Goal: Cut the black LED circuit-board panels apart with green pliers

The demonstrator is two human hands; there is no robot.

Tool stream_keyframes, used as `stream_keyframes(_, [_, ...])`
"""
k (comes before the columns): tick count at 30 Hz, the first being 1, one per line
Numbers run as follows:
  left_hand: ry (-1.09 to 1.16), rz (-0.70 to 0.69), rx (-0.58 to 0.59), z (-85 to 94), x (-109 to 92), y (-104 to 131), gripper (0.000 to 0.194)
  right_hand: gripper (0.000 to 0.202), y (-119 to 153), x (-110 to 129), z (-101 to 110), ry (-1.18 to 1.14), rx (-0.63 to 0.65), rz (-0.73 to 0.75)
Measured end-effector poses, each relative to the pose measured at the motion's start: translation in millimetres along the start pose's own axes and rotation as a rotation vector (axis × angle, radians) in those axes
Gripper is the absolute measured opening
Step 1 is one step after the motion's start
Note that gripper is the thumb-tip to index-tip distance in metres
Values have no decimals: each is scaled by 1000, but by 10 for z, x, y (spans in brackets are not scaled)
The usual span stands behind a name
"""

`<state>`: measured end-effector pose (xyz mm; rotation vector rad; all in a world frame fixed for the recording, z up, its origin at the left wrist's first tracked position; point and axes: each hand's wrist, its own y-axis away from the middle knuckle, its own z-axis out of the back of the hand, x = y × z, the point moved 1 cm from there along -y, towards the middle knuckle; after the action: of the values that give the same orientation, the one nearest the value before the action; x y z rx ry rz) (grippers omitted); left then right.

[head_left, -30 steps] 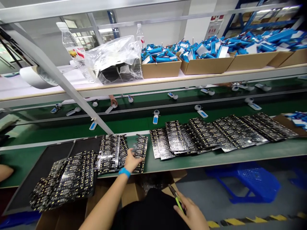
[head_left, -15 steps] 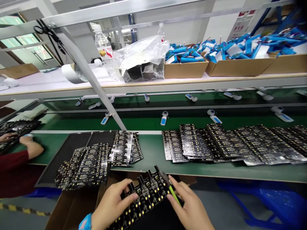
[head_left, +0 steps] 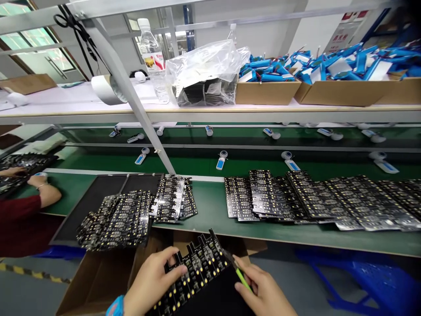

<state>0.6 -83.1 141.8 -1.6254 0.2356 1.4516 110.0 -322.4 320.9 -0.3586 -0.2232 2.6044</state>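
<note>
Green worktop [head_left: 210,210] strewn with LED boards | your left hand [head_left: 149,281] grips the LED panel [head_left: 194,272] | your right hand [head_left: 265,292] fingers pinch green-handled cutters [head_left: 239,273] against its edge

Black notched circuit panel [head_left: 197,274], tilted

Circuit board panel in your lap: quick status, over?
Left hand grips black circuit board panel. Right hand holds green-handled cutters at panel edge. Nothing between them.

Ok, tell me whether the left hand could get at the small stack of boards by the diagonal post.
Probably yes: the small stack of boards lies near the bench edge, nothing between, but the left hand is gripping the circuit panel.
</note>
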Motion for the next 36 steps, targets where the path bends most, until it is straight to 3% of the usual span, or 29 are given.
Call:
stream_keyframes(5, [0, -4, 14, -15, -31, -31, 38, 57, 152, -167, -163, 474, -186, -90])
stream_keyframes(8, [66, 5, 0, -6, -40, -68, 38, 50, 209, -278, -188, 263, -114, -165])
stream_keyframes(11, [76, -19, 27, 8, -47, -92, 35, 53, 208, -308, -48, -20, -112, -256])
stream_keyframes(15, [63, -47, 68, -8, -95, -90, 33, 55, 127, -157, 194, -181, -115, -112])
stream_keyframes(18, [58, -44, 68, -32, -124, -79, 35, 52, 80, -54, 286, -218, -40, -61])
stream_keyframes(22, [74, -40, 40, -50, -124, -68, 36, 51, 97, -62, 258, -193, 64, -85])
stream_keyframes(28, [62, -59, 49, -46, -167, -72, 35, 54, 90, -150, 290, -380, -142, -101])
stream_keyframes(36, [53, -57, 50, -32, -195, -69, 34, 54, 79, -76, 393, -368, -35, -22])
